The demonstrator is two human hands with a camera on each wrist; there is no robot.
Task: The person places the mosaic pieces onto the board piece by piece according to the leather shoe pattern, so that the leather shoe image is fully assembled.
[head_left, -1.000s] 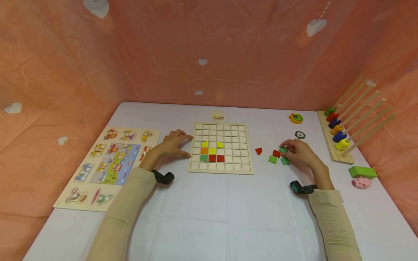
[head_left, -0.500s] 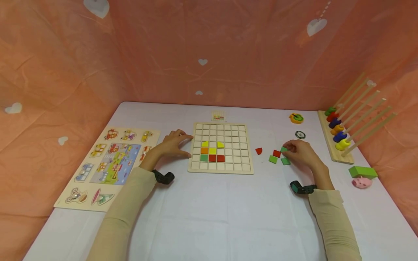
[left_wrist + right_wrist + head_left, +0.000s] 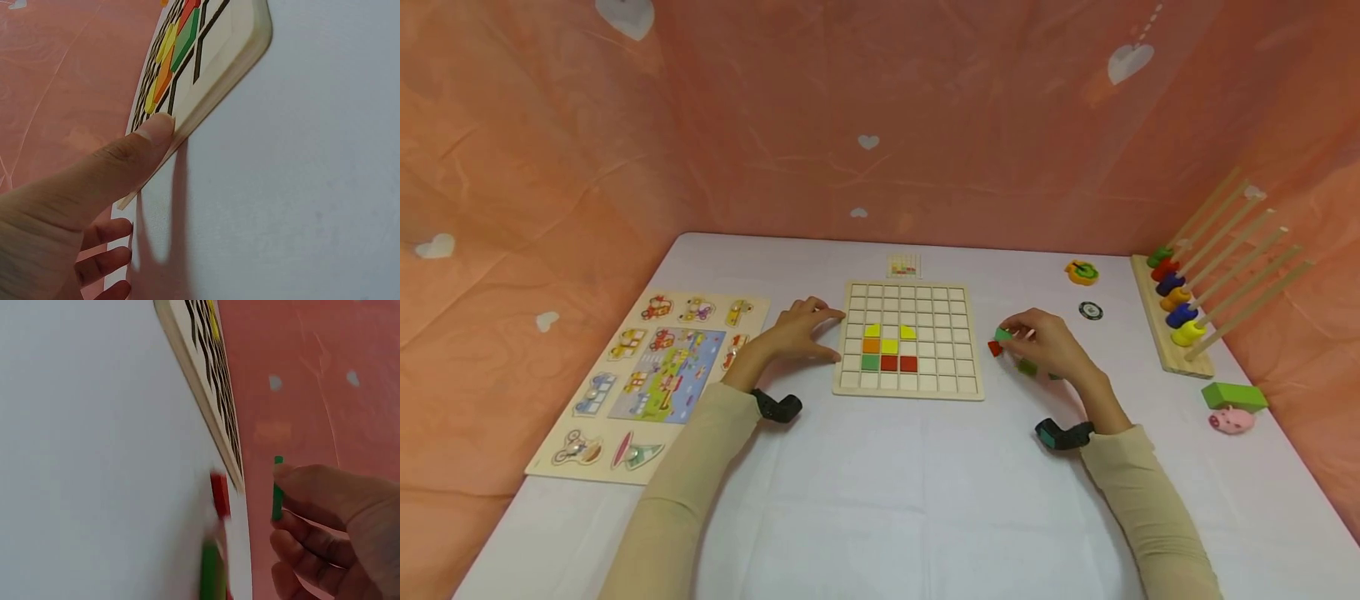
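My right hand (image 3: 1047, 343) pinches a small green tile (image 3: 1003, 334) between thumb and fingers. In the right wrist view the green tile (image 3: 277, 497) stands on edge in that grip, above the table. Just under it lies a red rounded piece (image 3: 995, 348); loose green tiles (image 3: 1027, 367) lie partly hidden behind the hand. My left hand (image 3: 793, 333) is at the left side of the wooden grid board (image 3: 940, 317), thumb and fingers spread. In the left wrist view its thumb (image 3: 153, 131) rests against the board's rim. Yellow, orange, green and red tiles (image 3: 889, 346) sit in the board's cells.
A small pattern card (image 3: 903, 266) lies behind the board. At left is a vehicle puzzle board (image 3: 568, 462). On the right are a wooden peg rack (image 3: 1187, 364), a green block (image 3: 1234, 396), a pink pig (image 3: 1232, 420), a round black-and-white disc (image 3: 1091, 310) and an orange-and-green toy (image 3: 1082, 272).
My right hand has moved left from the loose tiles toward the board, lifting a green tile with it. My left hand stays beside the board's left edge.
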